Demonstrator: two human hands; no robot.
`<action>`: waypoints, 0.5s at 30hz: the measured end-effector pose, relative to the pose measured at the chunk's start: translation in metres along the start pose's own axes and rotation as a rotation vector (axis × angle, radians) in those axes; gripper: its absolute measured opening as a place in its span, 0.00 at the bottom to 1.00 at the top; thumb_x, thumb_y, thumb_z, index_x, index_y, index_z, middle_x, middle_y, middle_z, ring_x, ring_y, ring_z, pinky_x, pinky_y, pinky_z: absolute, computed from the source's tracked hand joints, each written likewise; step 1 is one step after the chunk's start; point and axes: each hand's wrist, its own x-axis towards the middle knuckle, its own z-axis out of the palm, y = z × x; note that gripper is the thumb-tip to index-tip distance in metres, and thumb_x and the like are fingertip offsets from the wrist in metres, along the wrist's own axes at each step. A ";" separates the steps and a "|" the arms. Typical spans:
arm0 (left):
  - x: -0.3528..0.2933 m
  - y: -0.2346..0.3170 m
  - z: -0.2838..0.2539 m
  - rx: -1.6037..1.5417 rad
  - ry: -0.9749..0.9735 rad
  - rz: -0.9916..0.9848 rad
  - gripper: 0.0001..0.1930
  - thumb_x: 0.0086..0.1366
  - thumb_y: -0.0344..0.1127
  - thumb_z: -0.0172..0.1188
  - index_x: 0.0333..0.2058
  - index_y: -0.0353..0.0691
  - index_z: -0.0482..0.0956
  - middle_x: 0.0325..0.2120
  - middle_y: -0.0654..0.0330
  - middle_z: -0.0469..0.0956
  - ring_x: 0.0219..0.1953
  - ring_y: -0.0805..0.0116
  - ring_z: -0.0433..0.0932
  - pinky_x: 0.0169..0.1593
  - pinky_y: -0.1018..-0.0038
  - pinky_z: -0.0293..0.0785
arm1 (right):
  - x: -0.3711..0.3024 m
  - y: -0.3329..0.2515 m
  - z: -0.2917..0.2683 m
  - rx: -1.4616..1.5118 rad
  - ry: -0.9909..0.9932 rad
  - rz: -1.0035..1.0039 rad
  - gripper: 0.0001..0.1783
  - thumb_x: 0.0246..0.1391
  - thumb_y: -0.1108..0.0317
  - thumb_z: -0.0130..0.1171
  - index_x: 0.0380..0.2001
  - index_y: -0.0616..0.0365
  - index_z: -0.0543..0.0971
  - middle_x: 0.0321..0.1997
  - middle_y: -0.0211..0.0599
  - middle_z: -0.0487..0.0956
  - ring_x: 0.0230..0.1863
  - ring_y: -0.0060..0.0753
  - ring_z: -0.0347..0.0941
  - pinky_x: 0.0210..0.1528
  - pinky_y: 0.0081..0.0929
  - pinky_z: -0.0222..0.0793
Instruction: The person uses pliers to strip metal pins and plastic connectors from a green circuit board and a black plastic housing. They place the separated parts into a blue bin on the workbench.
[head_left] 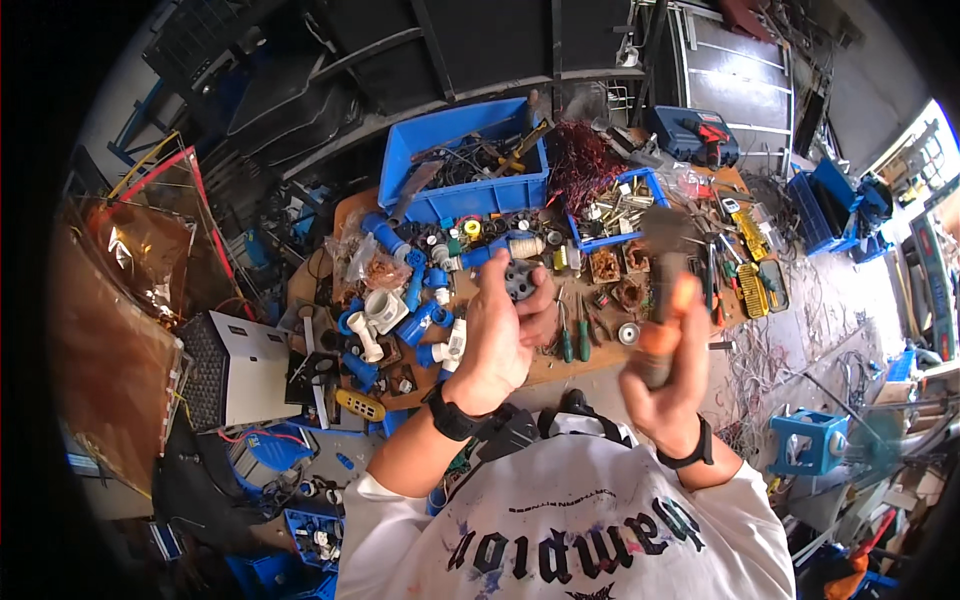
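My left hand (494, 345) is closed around a dark grey round part with holes in its face (518, 281), held up above the workbench. In my right hand (672, 400) is a hammer (659, 338) with an orange and grey grip, its head raised away from me and smeared by motion. The hammer and the round part are apart. Below and between my hands, green-handled screwdrivers (575, 340) lie on the wooden workbench (545, 374). A small round metal piece (628, 334) rests close to the right hand.
A blue bin of tools (465, 205) stands at the back, beside a tangle of dark red wire (585, 160). A blue tray (608, 240) holds metal fittings. Blue and white pipe fittings (385, 310) crowd the left side. Yellow-handled tools (750, 290) lie at right.
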 end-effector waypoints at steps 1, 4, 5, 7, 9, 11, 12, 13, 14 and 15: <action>-0.003 -0.003 0.010 -0.009 0.120 -0.032 0.22 0.71 0.57 0.40 0.31 0.45 0.67 0.15 0.73 0.54 0.12 0.81 0.49 0.17 0.80 0.45 | 0.009 -0.002 0.005 -0.101 -0.098 -0.093 0.50 0.33 0.77 0.59 0.67 0.59 0.60 0.46 0.49 0.71 0.39 0.49 0.70 0.38 0.42 0.72; 0.003 -0.017 -0.009 -0.012 0.044 -0.039 0.22 0.70 0.58 0.41 0.31 0.44 0.68 0.14 0.73 0.54 0.12 0.81 0.50 0.16 0.80 0.43 | -0.003 0.003 0.021 -0.069 -0.272 0.229 0.48 0.35 0.74 0.61 0.66 0.58 0.62 0.41 0.46 0.70 0.33 0.48 0.71 0.34 0.39 0.72; 0.005 -0.016 -0.021 -0.004 -0.039 -0.015 0.22 0.70 0.58 0.41 0.30 0.45 0.68 0.14 0.73 0.54 0.12 0.81 0.50 0.16 0.80 0.43 | -0.004 0.004 0.019 -0.022 -0.255 0.214 0.48 0.35 0.74 0.61 0.67 0.58 0.62 0.41 0.46 0.69 0.32 0.47 0.70 0.33 0.38 0.72; 0.002 -0.010 -0.015 -0.090 -0.072 0.009 0.22 0.70 0.58 0.41 0.29 0.44 0.67 0.13 0.73 0.52 0.12 0.81 0.48 0.16 0.79 0.43 | -0.002 0.002 0.003 -0.036 -0.081 0.019 0.49 0.33 0.77 0.55 0.66 0.66 0.59 0.44 0.50 0.70 0.40 0.49 0.69 0.43 0.40 0.69; 0.002 -0.005 -0.013 -0.011 -0.165 0.058 0.22 0.70 0.58 0.41 0.29 0.46 0.67 0.15 0.74 0.52 0.13 0.82 0.49 0.17 0.81 0.48 | -0.002 -0.005 -0.007 0.022 0.069 -0.006 0.49 0.32 0.78 0.54 0.66 0.69 0.58 0.46 0.53 0.70 0.43 0.53 0.68 0.47 0.42 0.67; -0.004 -0.007 0.011 0.038 0.043 0.021 0.22 0.71 0.57 0.40 0.29 0.45 0.67 0.14 0.73 0.52 0.12 0.81 0.48 0.16 0.80 0.46 | 0.004 0.002 -0.002 -0.096 0.063 -0.162 0.49 0.32 0.77 0.56 0.66 0.68 0.58 0.47 0.52 0.70 0.42 0.55 0.69 0.46 0.44 0.69; -0.009 -0.008 0.018 0.068 0.154 -0.001 0.22 0.71 0.56 0.39 0.29 0.44 0.68 0.13 0.73 0.52 0.12 0.80 0.48 0.16 0.79 0.44 | 0.000 -0.003 0.005 -0.100 -0.152 0.055 0.50 0.32 0.76 0.57 0.66 0.67 0.58 0.46 0.52 0.70 0.42 0.54 0.69 0.45 0.43 0.69; -0.007 -0.011 0.014 0.060 0.161 -0.029 0.22 0.71 0.56 0.38 0.29 0.44 0.68 0.13 0.73 0.52 0.12 0.80 0.48 0.16 0.79 0.45 | -0.003 -0.008 0.013 -0.102 -0.366 0.272 0.50 0.32 0.76 0.58 0.66 0.67 0.58 0.45 0.51 0.70 0.42 0.53 0.69 0.44 0.42 0.69; -0.001 -0.015 0.007 0.052 0.168 -0.058 0.22 0.71 0.56 0.38 0.29 0.44 0.68 0.13 0.73 0.52 0.12 0.80 0.48 0.16 0.80 0.45 | 0.000 -0.005 0.015 -0.057 -0.363 0.299 0.50 0.33 0.76 0.60 0.67 0.66 0.58 0.42 0.49 0.70 0.41 0.50 0.69 0.42 0.39 0.69; 0.004 -0.015 0.001 0.038 0.176 -0.076 0.22 0.72 0.56 0.38 0.29 0.44 0.67 0.13 0.73 0.52 0.12 0.80 0.48 0.16 0.80 0.45 | 0.000 -0.002 0.013 -0.038 -0.291 0.225 0.50 0.33 0.76 0.59 0.67 0.66 0.58 0.42 0.49 0.70 0.41 0.50 0.69 0.43 0.39 0.69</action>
